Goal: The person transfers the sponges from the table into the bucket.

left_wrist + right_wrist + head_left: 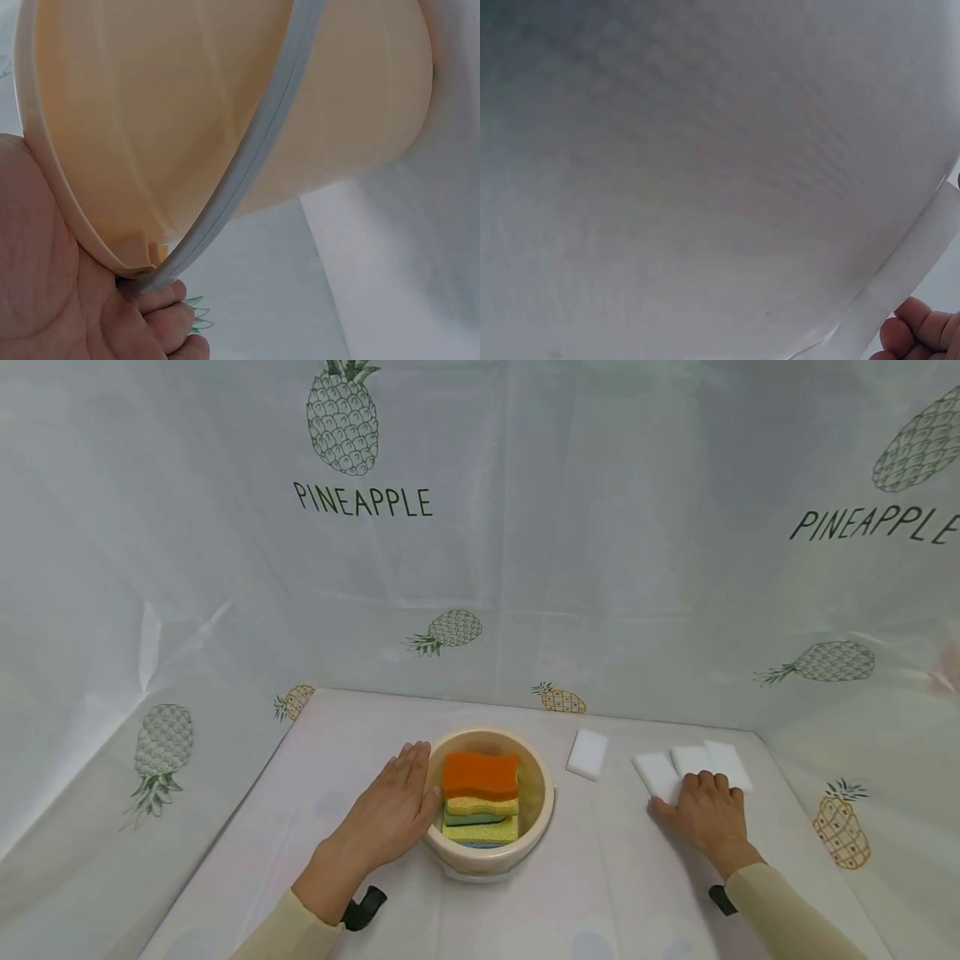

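A cream bucket (547, 789) with a grey handle (259, 142) stands mid-table. Inside it are stacked sponges, an orange wavy sponge (480, 775) on top and yellow sponges (480, 832) beneath. My left hand (397, 802) rests flat against the bucket's left side, fingers straight; its palm touches the rim in the left wrist view. To the right, my right hand (708, 814) is over the near edge of three white sponges (727, 764), thumb spread from the fingers. In the right wrist view, bent fingers (922, 330) lie along a white sponge (900, 277). Whether they pinch it is unclear.
A single white sponge (587, 753) lies flat between the bucket and the right-hand group. Pineapple-printed sheeting (600, 568) hangs behind and at both sides of the white-covered table (540, 910). A dark strap (365, 908) shows by the left wrist.
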The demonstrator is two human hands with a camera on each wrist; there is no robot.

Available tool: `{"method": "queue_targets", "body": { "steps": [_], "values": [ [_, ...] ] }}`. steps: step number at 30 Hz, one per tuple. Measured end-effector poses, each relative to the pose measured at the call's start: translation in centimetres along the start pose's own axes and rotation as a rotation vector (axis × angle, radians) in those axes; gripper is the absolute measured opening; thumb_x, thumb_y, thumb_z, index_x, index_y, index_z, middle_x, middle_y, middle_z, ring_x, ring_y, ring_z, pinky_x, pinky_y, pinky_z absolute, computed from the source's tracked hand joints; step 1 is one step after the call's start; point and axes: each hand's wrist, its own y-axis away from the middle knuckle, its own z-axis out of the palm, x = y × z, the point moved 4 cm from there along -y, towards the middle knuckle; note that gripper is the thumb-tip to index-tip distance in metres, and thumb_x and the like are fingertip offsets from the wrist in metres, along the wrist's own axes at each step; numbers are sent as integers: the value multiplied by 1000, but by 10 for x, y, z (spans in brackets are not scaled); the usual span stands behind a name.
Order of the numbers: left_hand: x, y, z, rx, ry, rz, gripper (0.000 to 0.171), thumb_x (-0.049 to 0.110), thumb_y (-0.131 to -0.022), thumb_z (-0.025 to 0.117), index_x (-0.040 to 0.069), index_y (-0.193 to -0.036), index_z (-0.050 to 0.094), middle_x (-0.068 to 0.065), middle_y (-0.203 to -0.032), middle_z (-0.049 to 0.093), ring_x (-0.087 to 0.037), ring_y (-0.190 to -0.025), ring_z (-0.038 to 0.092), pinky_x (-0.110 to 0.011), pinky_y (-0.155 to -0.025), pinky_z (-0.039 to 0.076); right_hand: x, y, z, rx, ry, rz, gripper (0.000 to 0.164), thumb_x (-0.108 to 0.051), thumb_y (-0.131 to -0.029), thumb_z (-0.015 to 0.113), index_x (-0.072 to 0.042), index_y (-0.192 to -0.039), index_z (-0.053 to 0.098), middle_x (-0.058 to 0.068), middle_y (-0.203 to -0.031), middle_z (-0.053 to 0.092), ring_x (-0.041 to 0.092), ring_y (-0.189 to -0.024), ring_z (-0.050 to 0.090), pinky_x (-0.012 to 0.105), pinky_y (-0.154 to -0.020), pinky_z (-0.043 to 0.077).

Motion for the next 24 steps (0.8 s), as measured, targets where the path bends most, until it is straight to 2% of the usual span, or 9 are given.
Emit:
{"method": "queue_targets", "body": {
  "steps": [9,15,20,24],
  "values": [
    [0,0,-1,-12,-11,1,70,36,-112,42,-6,-164,24,-21,-172,29,-37,-162,24,-53,-131,24,-5,-3,0,-17,-54,15,58,-47,-87,73,6,-90,51,20,-86,50,41,-84,46,51,-68,36],
    [1,1,-2,-14,-39,-5,70,37,-112,41,-5,-165,24,-21,-172,27,-37,-162,22,-53,-132,23,-10,-5,-6,33,-66,-6,59,-47,-86,74,7,-100,53,24,-96,55,42,-88,47,50,-70,36],
    [2,1,-3,-14,-46,-7,70,38,-112,42,-5,-165,24,-21,-172,27,-37,-162,22,-53,-132,22,-22,-6,-19,60,-88,-49,65,-45,-87,74,11,-115,57,31,-110,58,46,-96,49,54,-74,39],
    [2,1,-2,-8,-48,-6,70,38,-112,42,-5,-165,25,-22,-172,28,-38,-162,22,-53,-132,22,-32,-9,-29,118,-97,-85,64,-42,-84,75,10,-117,58,32,-112,59,49,-101,50,57,-75,40]
  ]
}}
